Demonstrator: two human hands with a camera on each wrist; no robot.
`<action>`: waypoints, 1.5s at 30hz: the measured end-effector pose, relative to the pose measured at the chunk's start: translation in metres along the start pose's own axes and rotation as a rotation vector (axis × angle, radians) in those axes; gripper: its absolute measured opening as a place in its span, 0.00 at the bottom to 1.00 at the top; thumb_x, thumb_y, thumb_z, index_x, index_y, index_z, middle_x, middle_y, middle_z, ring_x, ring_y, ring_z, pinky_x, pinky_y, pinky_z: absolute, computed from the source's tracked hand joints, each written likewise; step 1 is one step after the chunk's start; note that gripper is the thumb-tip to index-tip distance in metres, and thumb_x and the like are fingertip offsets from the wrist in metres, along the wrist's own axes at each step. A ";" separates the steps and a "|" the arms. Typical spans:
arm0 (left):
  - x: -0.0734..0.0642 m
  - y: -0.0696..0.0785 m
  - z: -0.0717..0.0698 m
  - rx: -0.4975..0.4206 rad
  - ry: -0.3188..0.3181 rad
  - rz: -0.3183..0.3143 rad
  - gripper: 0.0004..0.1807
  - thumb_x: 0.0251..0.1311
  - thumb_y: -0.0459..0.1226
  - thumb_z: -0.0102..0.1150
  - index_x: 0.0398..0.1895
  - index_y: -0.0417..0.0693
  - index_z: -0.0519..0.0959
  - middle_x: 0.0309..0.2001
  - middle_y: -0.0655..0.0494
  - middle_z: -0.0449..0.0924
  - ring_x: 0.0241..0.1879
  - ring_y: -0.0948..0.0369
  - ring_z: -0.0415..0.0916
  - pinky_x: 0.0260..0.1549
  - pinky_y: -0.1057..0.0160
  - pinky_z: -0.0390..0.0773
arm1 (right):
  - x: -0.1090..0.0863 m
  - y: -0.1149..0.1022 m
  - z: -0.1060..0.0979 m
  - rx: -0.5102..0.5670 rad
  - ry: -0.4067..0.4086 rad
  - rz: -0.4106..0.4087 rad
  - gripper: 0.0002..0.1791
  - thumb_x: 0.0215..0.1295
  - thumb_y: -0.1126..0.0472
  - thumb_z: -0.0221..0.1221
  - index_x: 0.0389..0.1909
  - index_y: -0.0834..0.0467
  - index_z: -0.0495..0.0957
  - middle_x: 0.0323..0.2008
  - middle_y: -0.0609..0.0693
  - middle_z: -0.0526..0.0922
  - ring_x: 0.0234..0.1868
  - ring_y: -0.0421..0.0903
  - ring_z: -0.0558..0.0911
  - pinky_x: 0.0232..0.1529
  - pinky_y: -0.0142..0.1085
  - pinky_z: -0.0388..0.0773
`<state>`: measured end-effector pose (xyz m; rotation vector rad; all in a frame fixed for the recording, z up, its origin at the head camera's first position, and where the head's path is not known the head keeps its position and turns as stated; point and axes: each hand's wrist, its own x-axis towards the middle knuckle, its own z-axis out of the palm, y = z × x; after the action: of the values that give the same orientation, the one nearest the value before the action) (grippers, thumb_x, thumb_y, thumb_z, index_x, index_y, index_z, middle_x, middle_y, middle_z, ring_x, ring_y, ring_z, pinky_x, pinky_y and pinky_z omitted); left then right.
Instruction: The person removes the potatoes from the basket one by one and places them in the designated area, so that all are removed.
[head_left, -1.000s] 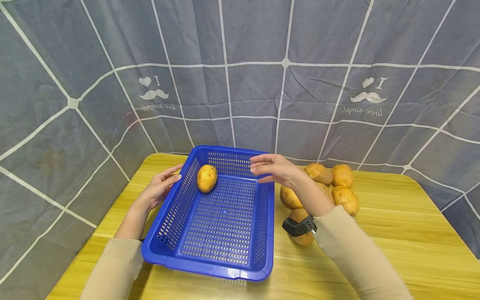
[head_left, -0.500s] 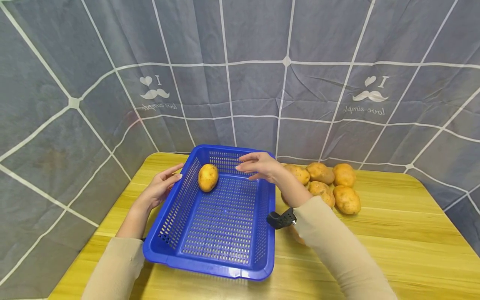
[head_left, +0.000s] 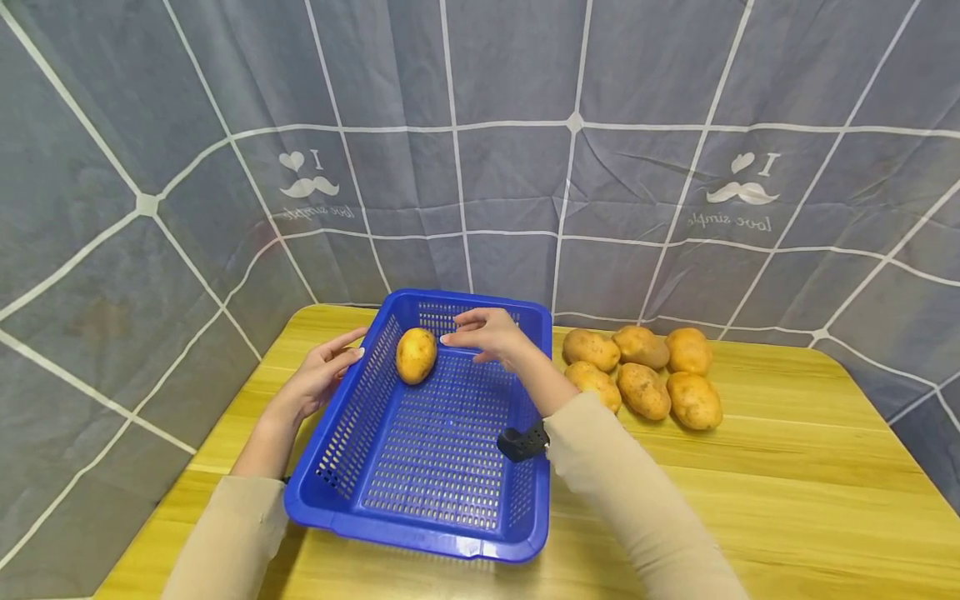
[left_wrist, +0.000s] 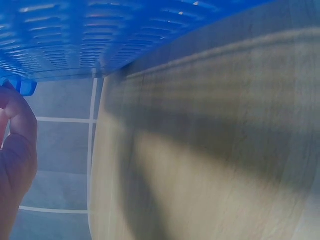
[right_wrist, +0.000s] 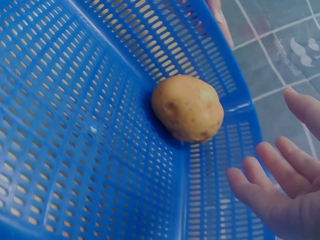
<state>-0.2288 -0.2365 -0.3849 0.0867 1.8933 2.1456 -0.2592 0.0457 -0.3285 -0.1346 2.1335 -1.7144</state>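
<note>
A blue plastic basket (head_left: 457, 546) with slotted walls stands on the wooden table, one potato (head_left: 416, 356) in its far left corner. My left hand (head_left: 318, 379) holds the basket's left rim from outside, thumb at the rim's edge. In the left wrist view, part of that hand (left_wrist: 17, 145) shows beside the blue wall. Over the basket's far part, my right hand (head_left: 495, 335) has its fingers loosely spread just right of the potato. The right wrist view shows a gap between the spread right fingers (right_wrist: 267, 185) and this potato.
Several potatoes (head_left: 643, 392) lie grouped on the table right of the basket. A grey curtain (head_left: 510, 192) with white lines hangs behind the table (head_left: 787, 450) and along its left side. A black strap (head_left: 522, 442) is round the right wrist.
My right hand has moved left from the basket's right rim to beside the potato inside, uncovering more of the potatoes on the table. The left hand and basket stay in place.
</note>
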 end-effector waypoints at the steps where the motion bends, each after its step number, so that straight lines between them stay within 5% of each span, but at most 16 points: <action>1: 0.000 0.000 0.000 0.002 0.001 0.001 0.32 0.67 0.35 0.50 0.71 0.40 0.52 0.37 0.58 0.78 0.32 0.64 0.79 0.33 0.66 0.81 | 0.001 0.000 0.002 -0.008 0.008 -0.007 0.31 0.53 0.63 0.67 0.59 0.65 0.70 0.51 0.59 0.77 0.53 0.53 0.77 0.51 0.51 0.75; 22: 0.000 0.002 0.000 -0.011 0.005 0.011 0.31 0.67 0.34 0.49 0.71 0.41 0.54 0.37 0.58 0.78 0.32 0.64 0.79 0.31 0.67 0.81 | 0.023 0.013 0.036 -0.040 0.101 -0.043 0.28 0.49 0.64 0.69 0.53 0.64 0.75 0.50 0.59 0.77 0.45 0.51 0.78 0.47 0.52 0.76; 26: 0.000 0.000 -0.001 -0.054 -0.021 0.038 0.26 0.67 0.31 0.47 0.68 0.44 0.59 0.36 0.57 0.79 0.32 0.64 0.80 0.32 0.67 0.81 | 0.026 0.019 0.042 -0.063 0.118 -0.039 0.27 0.49 0.63 0.70 0.52 0.63 0.76 0.48 0.58 0.78 0.39 0.47 0.78 0.36 0.41 0.79; 31: 0.000 -0.002 0.000 -0.070 -0.031 0.043 0.26 0.67 0.31 0.46 0.68 0.44 0.60 0.36 0.57 0.79 0.33 0.63 0.80 0.32 0.68 0.81 | 0.030 0.023 0.049 -0.090 0.162 -0.064 0.26 0.48 0.65 0.70 0.50 0.64 0.77 0.46 0.60 0.78 0.28 0.41 0.71 0.21 0.28 0.69; 39: -0.001 0.000 0.000 -0.090 -0.018 0.025 0.22 0.67 0.31 0.47 0.64 0.50 0.66 0.36 0.57 0.79 0.32 0.63 0.80 0.31 0.67 0.81 | 0.036 0.026 0.065 -0.183 0.227 -0.143 0.26 0.45 0.66 0.71 0.48 0.66 0.78 0.42 0.59 0.79 0.43 0.49 0.76 0.40 0.32 0.77; 45: 0.001 0.000 0.001 -0.069 -0.014 0.027 0.24 0.67 0.31 0.48 0.66 0.47 0.64 0.36 0.57 0.79 0.32 0.64 0.80 0.31 0.67 0.81 | 0.042 0.032 0.068 -0.237 0.297 -0.136 0.28 0.43 0.63 0.72 0.50 0.63 0.78 0.45 0.59 0.78 0.47 0.53 0.75 0.44 0.38 0.76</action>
<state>-0.2300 -0.2355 -0.3849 0.1130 1.8186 2.2195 -0.2677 -0.0221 -0.3807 -0.0967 2.5982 -1.6331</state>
